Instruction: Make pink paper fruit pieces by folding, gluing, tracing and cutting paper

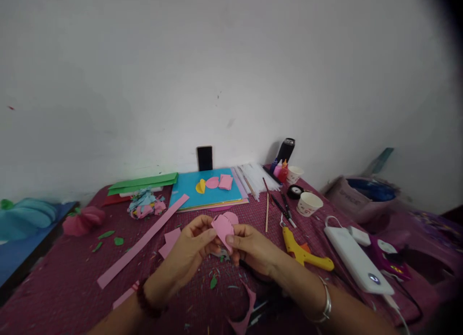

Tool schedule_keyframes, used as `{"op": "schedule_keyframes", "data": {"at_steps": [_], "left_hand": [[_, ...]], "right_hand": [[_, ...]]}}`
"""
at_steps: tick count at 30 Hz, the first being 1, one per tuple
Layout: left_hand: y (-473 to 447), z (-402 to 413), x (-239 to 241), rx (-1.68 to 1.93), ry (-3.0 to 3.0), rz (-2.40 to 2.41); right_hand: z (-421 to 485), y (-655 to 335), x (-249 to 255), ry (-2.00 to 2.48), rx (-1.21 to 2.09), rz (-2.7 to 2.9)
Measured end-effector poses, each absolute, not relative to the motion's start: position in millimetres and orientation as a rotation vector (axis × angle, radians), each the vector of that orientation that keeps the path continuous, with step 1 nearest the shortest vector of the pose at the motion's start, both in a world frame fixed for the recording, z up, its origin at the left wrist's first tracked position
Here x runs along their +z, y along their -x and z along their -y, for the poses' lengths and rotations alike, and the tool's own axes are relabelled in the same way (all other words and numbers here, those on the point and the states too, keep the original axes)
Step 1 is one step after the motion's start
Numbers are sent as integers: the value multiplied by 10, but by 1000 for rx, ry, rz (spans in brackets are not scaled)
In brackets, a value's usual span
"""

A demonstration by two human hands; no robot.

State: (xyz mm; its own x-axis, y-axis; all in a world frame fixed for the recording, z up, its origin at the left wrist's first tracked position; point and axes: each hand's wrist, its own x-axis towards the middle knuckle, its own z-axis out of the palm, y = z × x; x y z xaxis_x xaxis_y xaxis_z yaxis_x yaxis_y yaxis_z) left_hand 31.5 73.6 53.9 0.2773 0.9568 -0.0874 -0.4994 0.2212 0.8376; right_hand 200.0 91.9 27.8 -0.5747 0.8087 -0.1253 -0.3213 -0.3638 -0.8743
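Note:
Several pink paper cut-outs with rounded tops (224,224), layered together, are held up above the table's middle. My left hand (197,243) pinches their left side between thumb and fingers. On the right side my right hand (249,246) grips them, its thumb lying across the front. The fingers behind the paper are partly hidden. Under my left wrist lie pink paper pieces (170,241) and a long pink strip (144,241). A curved pink offcut (248,308) rests below my right hand, near green paper scraps (213,281).
A blue paper stack (191,195) with yellow and pink cut-outs lies ahead, a phone (205,158) upright behind it. Rightward are a yellow glue gun (307,255), paper cups (308,204), pens and a white power bank (358,260). Paper pumpkins (84,220) sit left.

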Motion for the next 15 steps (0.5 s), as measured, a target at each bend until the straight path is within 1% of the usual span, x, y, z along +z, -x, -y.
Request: {"op": "schedule_keyframes", "data": {"at_steps": [7, 10, 12, 15], "left_hand": [[-435, -766, 476, 1104, -742, -691], [-453, -777, 466, 1103, -742, -755], [-398, -840, 454, 1128, -843, -919], [-206, -1058, 405, 1147, -1045, -1233]], "right_hand": [[-919, -2006, 215, 644, 2046, 1049], [-934, -2035, 190, 669, 2020, 1119], [-960, -2081, 167, 771, 1905, 1234], [-1017, -2203, 108, 1016, 1643, 1406]]}}
